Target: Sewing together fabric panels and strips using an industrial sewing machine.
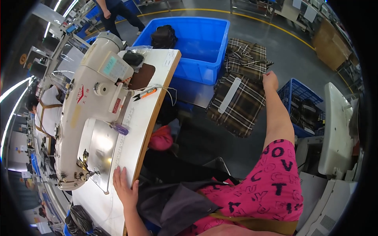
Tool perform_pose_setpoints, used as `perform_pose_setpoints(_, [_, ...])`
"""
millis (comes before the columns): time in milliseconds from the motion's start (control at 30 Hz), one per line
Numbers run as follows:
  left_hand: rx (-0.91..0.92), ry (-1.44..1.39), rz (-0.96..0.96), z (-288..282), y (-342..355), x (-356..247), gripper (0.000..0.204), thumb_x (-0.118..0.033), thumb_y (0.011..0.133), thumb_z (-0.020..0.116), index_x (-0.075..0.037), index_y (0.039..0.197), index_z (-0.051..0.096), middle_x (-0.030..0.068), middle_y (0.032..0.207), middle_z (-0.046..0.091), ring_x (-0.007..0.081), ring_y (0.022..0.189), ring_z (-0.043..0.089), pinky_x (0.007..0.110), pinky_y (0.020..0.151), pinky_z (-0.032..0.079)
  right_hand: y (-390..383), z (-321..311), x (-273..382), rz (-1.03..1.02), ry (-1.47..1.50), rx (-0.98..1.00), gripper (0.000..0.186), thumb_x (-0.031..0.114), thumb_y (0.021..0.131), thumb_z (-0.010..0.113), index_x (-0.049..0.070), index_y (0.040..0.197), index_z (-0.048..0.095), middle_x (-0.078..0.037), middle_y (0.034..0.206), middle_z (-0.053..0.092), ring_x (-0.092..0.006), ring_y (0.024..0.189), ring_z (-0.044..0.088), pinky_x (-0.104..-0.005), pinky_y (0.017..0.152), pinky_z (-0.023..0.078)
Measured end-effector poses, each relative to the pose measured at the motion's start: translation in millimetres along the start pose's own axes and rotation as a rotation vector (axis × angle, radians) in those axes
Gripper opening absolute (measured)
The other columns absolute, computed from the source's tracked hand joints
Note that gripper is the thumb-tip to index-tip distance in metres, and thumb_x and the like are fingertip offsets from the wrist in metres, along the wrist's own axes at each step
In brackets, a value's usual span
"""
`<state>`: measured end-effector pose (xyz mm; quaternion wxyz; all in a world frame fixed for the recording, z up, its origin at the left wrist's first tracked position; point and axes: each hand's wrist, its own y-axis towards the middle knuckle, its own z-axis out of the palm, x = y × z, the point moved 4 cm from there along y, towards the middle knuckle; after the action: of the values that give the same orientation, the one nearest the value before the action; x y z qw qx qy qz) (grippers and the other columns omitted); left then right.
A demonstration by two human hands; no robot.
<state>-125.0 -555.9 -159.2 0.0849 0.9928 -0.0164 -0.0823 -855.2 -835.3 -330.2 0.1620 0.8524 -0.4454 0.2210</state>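
Observation:
A white sewing machine (76, 106) stands on the white table (161, 63) at the left. My left hand (125, 185) lies on that table near its wooden front edge, below the machine, fingers spread. A purple screwdriver (120, 128) and orange-handled snips (145, 93) lie beside the machine. My right arm reaches out to the right, where my right hand (270, 80) grips the edge of brown plaid fabric (246, 55) with bent fingers. A lower stack of plaid pieces (248, 110) carries a pale strip (230, 94).
A blue bin (201, 59) holding a dark bundle stands beyond the table. A blue crate (297, 118) with plaid pieces and a white table (336, 126) are at the right. A standing person (112, 13) is behind the bin; another person (47, 106) sits at far left.

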Motion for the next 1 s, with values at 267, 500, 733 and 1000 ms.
perform_pose_setpoints(267, [-0.010, -0.035, -0.005, 1.5, -0.3, -3.3, 0.072, -0.018, 0.083, 0.079, -0.009, 0.150, 0.053, 0.0170, 0.159, 0.046, 0.0427, 0.148, 0.039, 0.053, 0.122, 0.031, 5.3, -16.7, 34.9, -0.563, -0.584, 0.067, 0.018, 0.015, 0.094, 0.063, 0.009, 0.104, 0.075, -0.014, 0.114, 0.075, -0.0355, 0.107, 0.072, -0.0493, 0.083, 0.059])
perform_pose_setpoints(500, [0.007, -0.022, -0.012, 8.0, 2.1, -2.7, 0.072, -0.017, 0.082, 0.080, -0.009, 0.149, 0.054, 0.0164, 0.160, 0.046, 0.0421, 0.148, 0.039, 0.053, 0.121, 0.031, 16.4, -15.2, 49.5, -0.322, -0.497, 0.159, 0.021, 0.018, 0.097, 0.062, 0.004, 0.109, 0.072, -0.014, 0.111, 0.077, -0.0315, 0.098, 0.076, -0.0453, 0.077, 0.061])
perform_pose_setpoints(733, [-0.016, -0.021, -0.041, 0.8, 1.2, -1.6, 0.073, -0.014, 0.079, 0.081, -0.010, 0.148, 0.055, 0.0152, 0.160, 0.046, 0.0411, 0.148, 0.040, 0.052, 0.122, 0.031, 35.1, 19.2, 19.9, 0.427, 0.838, 0.397, 0.031, 0.027, 0.098, 0.071, 0.001, 0.115, 0.064, -0.017, 0.104, 0.073, -0.0303, 0.077, 0.077, -0.0381, 0.058, 0.060])
perform_pose_setpoints(1000, [-0.033, -0.040, -0.032, -0.9, 2.7, -5.0, 0.075, -0.012, 0.076, 0.083, -0.010, 0.147, 0.056, 0.0146, 0.158, 0.048, 0.0401, 0.148, 0.040, 0.050, 0.121, 0.032, 28.5, 11.4, 28.1, 0.368, 0.726, 0.539, 0.028, 0.031, 0.107, 0.059, 0.005, 0.116, 0.062, -0.019, 0.110, 0.074, -0.0302, 0.088, 0.077, -0.0373, 0.062, 0.059])
